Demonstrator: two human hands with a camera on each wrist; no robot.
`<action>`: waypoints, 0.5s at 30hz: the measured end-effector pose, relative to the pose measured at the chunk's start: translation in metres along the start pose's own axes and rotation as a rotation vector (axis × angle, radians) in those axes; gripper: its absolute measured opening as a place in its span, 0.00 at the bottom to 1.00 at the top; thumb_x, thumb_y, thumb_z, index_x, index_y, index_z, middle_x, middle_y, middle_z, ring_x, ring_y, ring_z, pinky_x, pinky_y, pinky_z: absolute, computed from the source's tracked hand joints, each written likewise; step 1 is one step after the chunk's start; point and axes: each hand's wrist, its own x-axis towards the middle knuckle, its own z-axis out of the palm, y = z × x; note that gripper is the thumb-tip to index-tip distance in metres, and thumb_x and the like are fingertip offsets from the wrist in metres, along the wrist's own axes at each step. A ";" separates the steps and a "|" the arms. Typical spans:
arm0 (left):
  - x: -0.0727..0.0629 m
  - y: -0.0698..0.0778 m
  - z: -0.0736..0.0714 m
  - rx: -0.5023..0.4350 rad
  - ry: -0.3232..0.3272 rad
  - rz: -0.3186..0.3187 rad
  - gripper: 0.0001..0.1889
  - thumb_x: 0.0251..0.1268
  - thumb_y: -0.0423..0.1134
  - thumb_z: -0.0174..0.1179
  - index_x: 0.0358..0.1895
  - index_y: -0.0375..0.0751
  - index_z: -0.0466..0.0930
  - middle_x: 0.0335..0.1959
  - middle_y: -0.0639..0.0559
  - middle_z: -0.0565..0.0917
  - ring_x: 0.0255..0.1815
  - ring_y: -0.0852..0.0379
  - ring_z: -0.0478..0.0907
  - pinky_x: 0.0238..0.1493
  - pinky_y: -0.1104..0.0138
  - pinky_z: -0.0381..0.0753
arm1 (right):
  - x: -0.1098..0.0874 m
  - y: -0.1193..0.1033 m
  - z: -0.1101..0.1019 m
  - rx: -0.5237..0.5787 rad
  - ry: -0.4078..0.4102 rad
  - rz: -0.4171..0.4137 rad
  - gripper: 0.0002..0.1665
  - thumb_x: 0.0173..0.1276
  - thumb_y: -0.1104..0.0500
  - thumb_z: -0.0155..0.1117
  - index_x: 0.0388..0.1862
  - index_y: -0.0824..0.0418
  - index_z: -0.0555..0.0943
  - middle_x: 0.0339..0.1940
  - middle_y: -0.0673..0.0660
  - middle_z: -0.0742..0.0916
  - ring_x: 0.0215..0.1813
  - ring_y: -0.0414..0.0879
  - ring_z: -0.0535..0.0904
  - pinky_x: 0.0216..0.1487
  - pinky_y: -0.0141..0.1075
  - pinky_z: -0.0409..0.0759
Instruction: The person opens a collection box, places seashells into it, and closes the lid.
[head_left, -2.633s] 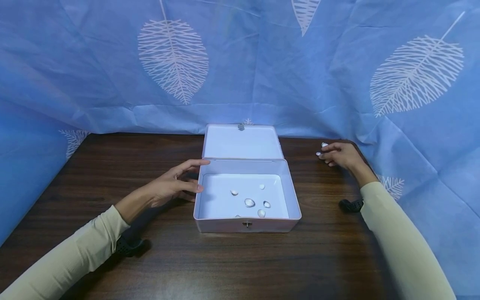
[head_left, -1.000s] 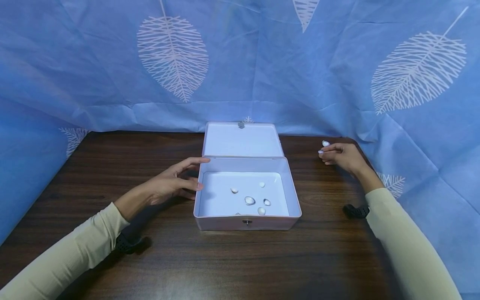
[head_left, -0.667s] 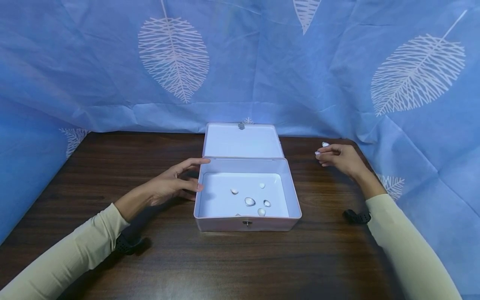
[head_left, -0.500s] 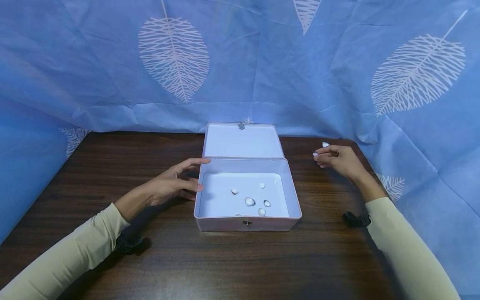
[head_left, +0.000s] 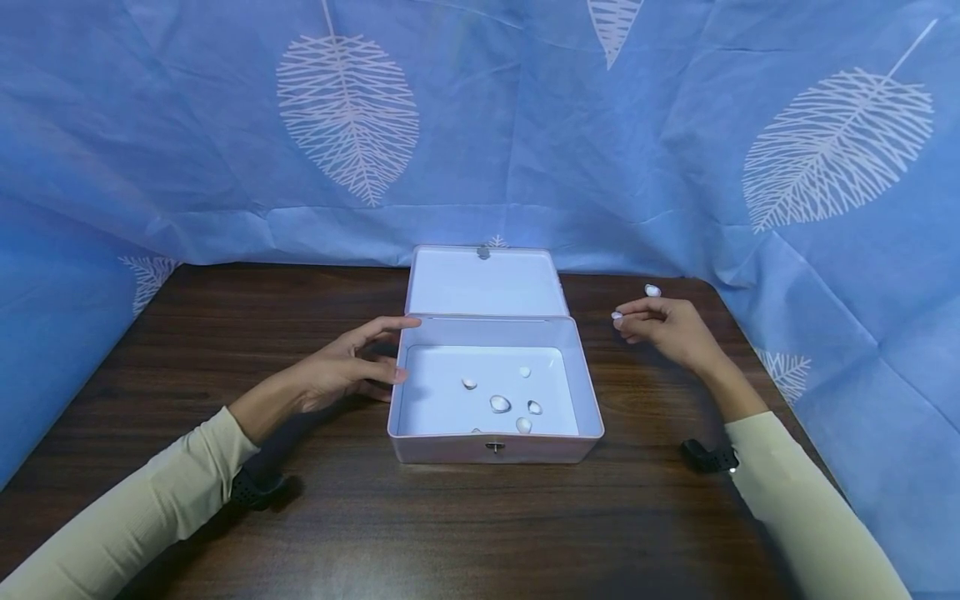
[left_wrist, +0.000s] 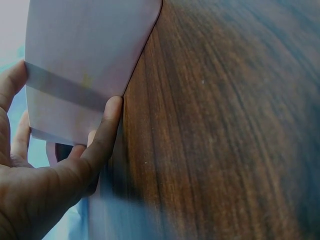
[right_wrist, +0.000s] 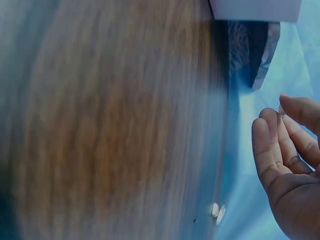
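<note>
My left hand (head_left: 341, 367) touches the left side of a pale pink, lidded box (head_left: 442, 451), its fingers spread along the rim and outer wall. In the left wrist view, fingertips (left_wrist: 114, 106) rest against the box's side wall (left_wrist: 75, 45), low down near the table. Right of the box, my right hand (head_left: 667, 329) pinches a small white seashell (head_left: 617, 316) between thumb and fingertips. Only a sliver of this seashell (right_wrist: 281, 111) shows in the right wrist view. Several seashells (head_left: 499, 404) lie scattered on the box floor; the front wall partly hides one.
The box's hinged lid (head_left: 483, 283) lies back toward the blue leaf-patterned cloth (head_left: 510, 125) behind the table. Another white shell (head_left: 652, 290) lies near the far right edge of the dark wooden table (head_left: 315, 542). A latch (head_left: 494, 447) sits on the box's front.
My right hand has picked up one shell beside the other at the far right and carried it left, toward the box and slightly nearer. My left hand stays at the box.
</note>
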 end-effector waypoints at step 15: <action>0.000 0.000 0.000 -0.010 0.001 -0.001 0.45 0.77 0.37 0.74 0.91 0.60 0.61 0.90 0.38 0.55 0.74 0.33 0.78 0.63 0.47 0.91 | -0.018 -0.033 0.013 0.042 -0.035 -0.061 0.22 0.83 0.55 0.74 0.67 0.67 0.88 0.57 0.68 0.94 0.49 0.38 0.94 0.53 0.36 0.93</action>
